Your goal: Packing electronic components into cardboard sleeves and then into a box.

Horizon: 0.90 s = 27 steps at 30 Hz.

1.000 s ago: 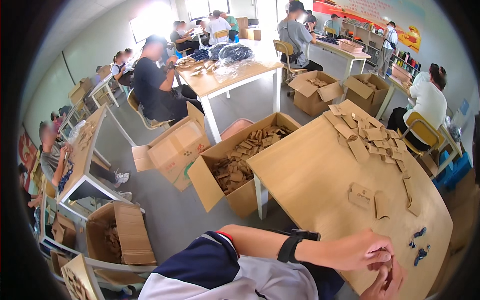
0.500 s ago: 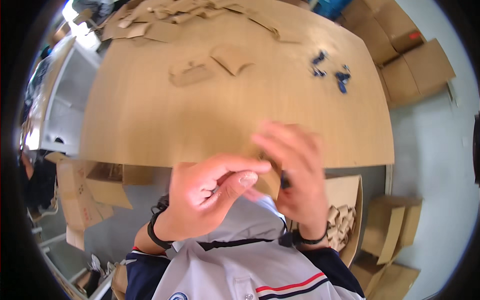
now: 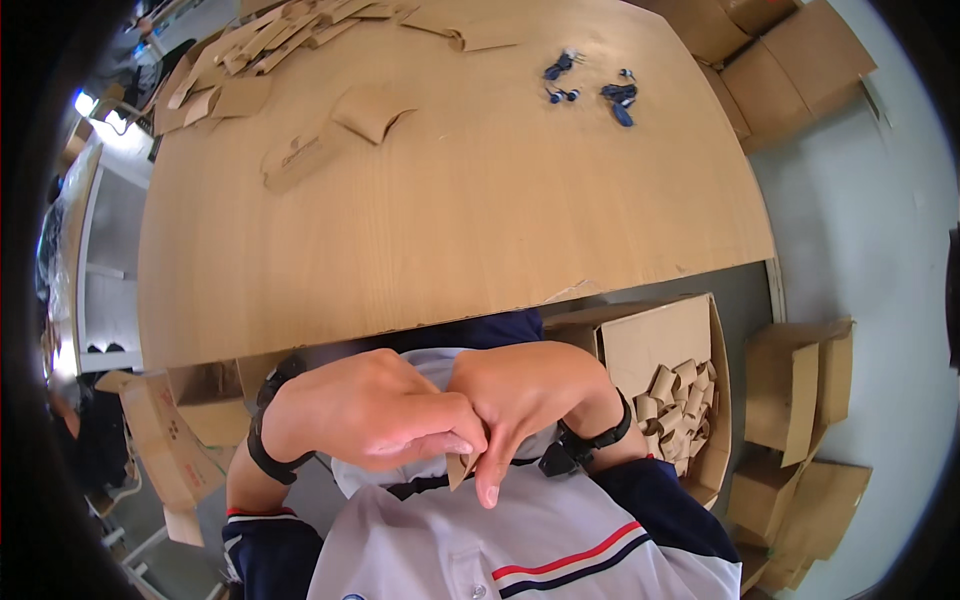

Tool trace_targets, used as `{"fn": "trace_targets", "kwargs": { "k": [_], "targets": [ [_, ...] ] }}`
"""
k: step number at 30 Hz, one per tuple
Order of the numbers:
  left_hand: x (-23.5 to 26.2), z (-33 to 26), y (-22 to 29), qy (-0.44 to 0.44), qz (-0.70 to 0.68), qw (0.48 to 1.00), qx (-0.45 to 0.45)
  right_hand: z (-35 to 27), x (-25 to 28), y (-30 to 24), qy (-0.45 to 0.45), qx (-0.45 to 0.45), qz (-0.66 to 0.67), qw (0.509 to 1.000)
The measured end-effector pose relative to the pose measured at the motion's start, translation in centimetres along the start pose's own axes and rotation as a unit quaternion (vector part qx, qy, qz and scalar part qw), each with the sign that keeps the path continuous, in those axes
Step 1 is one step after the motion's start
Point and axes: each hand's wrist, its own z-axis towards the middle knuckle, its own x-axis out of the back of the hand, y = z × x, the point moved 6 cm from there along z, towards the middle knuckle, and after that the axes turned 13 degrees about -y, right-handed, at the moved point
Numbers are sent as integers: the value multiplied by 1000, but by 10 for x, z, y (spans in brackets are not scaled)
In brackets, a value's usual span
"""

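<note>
Close to my body, in front of the shirt, both hands meet on a small brown cardboard piece (image 3: 459, 471). My left hand (image 3: 372, 412) is closed on it with bent fingers. My right hand (image 3: 535, 385) grips it from the other side, its thumb pointing down along the cardboard. Most of the piece is hidden behind the fingers. Beside my right forearm, a large open cardboard box (image 3: 716, 400) contains several small folded cardboard pieces (image 3: 680, 400).
The wooden table (image 3: 430, 230) spans ahead of me. On it lie flat cardboard pieces (image 3: 270, 40), a bent cardboard sheet (image 3: 370, 115) and dark blue cable-like items (image 3: 618, 98). Open boxes stand low on the left (image 3: 165, 440) and right (image 3: 785, 390); more boxes (image 3: 800, 65) stand far right.
My hands have come down toward my body and closed together on the cardboard piece; before, they were farther apart. The whole view has shifted, with the table's near edge now tilted.
</note>
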Motion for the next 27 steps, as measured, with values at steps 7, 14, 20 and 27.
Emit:
{"fn": "trace_targets", "kwargs": {
  "k": [7,14,20,27],
  "targets": [
    [5,-32,-12,222,4,972,77,-19,14,-3,130,171,199,956],
    [-15,-4,8,194,436,879,-19,2,6,5,95,398,279,868],
    [-5,14,-16,141,331,919,162,-76,17,-11,561,166,-48,810],
    [25,-16,-33,213,371,860,276,-336,-119,13,895,-81,-384,214]
  ]
}}
